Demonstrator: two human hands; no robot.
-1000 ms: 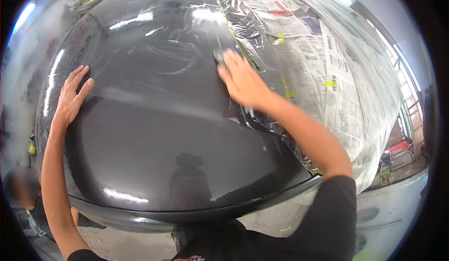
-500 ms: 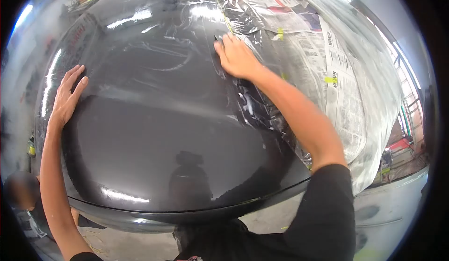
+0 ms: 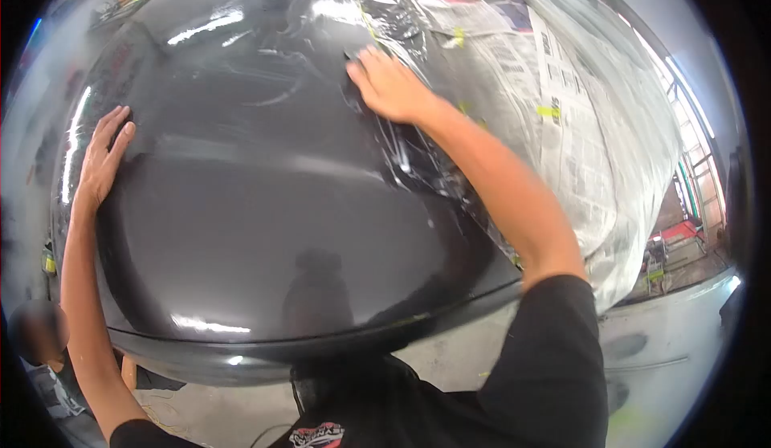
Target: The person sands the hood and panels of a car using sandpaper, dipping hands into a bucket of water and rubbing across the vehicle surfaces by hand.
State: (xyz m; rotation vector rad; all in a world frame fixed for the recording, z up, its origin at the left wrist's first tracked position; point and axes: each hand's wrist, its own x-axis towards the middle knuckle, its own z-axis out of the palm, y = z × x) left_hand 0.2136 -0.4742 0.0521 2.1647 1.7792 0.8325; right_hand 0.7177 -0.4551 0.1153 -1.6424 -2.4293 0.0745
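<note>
A glossy black car panel [image 3: 241, 239] fills the middle of the view, with whitish wet-looking streaks on its far part. My left hand [image 3: 104, 155] lies on the panel's left side, fingers stretched out, holding nothing. Near the panel's right border, my right hand [image 3: 389, 87] presses down on the surface. Its fingers are bent over a dark flat piece [image 3: 350, 79]; only a thin edge shows, so its kind is unclear. Right beside this hand, crinkled dark plastic film [image 3: 405, 155] and a line of yellow-green tape [image 3: 368, 24] run along the masked border.
Newspaper sheets [image 3: 514, 79] and translucent plastic sheeting [image 3: 638, 183] cover the area to the right. A co-worker [image 3: 40, 336] is low at the left, beyond my left arm. Concrete floor [image 3: 450, 352] shows below the panel's near edge. Red and metal items [image 3: 679, 235] stand at far right.
The whole view has shifted, so the panel and both hands appear farther left and slightly higher. Against the panel, both hands are in nearly the same places.
</note>
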